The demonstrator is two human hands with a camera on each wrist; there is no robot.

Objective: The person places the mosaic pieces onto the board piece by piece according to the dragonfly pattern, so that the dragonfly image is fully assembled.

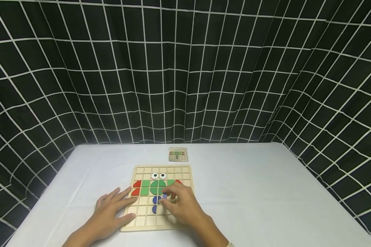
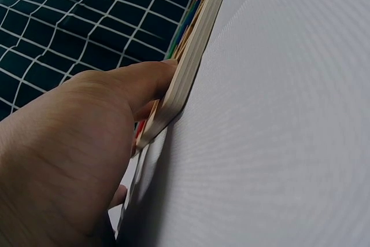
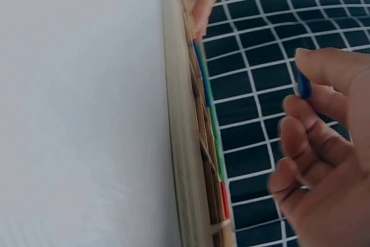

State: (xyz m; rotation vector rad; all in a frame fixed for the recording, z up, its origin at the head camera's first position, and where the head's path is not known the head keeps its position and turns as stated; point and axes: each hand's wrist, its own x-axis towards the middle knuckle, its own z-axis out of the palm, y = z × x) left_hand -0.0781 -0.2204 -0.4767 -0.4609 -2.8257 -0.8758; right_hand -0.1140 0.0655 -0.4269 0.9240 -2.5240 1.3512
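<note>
A wooden grid board [image 1: 145, 222] lies on the table, with coloured pieces in its cells. My left hand [image 1: 108, 212] rests on the board's left edge, fingers spread; in the left wrist view its thumb [image 2: 153, 76] lies over the rim. My right hand [image 1: 185, 206] pinches a small blue piece [image 3: 303, 85] between thumb and fingertips, above the board's lower middle. Blue rounded pieces [image 1: 154, 209] sit in cells just left of it. Green pieces [image 1: 154, 187] fill the middle rows, and red quarter-round pieces [image 1: 136, 191] sit at the left. My right hand partly hides the right side.
Behind the board lies a small card [image 1: 178, 154] picturing a similar pattern. Two round eye pieces [image 1: 155, 176] are in the upper cells. A white cloth covers the table [image 1: 250, 192]. Black curtains with a white grid [image 1: 173, 79] enclose the back and sides.
</note>
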